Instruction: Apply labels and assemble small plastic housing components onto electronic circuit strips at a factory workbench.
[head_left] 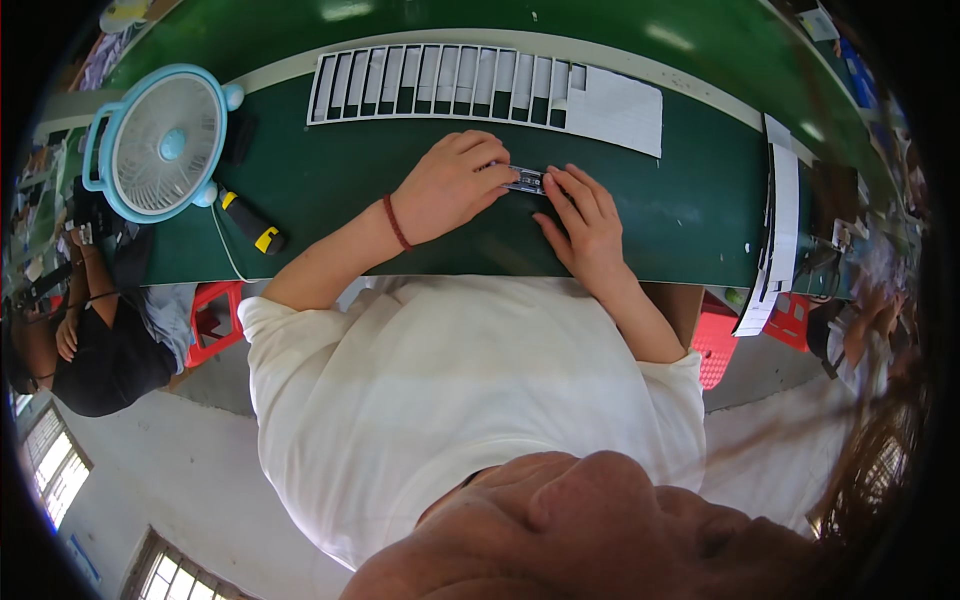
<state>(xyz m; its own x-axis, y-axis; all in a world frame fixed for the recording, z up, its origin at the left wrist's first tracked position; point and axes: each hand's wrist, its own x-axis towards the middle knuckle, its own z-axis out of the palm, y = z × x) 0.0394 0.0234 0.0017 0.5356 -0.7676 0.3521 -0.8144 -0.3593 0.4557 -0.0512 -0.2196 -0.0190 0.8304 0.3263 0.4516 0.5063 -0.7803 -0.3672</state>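
A small dark rectangular part (524, 181) with silvery details lies between my two hands over the green table; its exact kind is too small to tell. My left hand (458, 184) has its fingers curled over the part's left end. At its right end, the thumb of my right hand (590, 222) is apart from the fingers, and the fingertips touch the part's edge. My left fingers partly cover it. Just beyond my hands is a white slotted divider tray (478, 110) with a row of narrow compartments.
A light-blue fan (172, 143) stands at the left, beside a black-and-yellow handled tool (250, 222) and a pale cord. A white sheet (615, 108) lies at the tray's right end. Papers (782, 225) hang over the right table edge. Another person (105, 330) sits at left.
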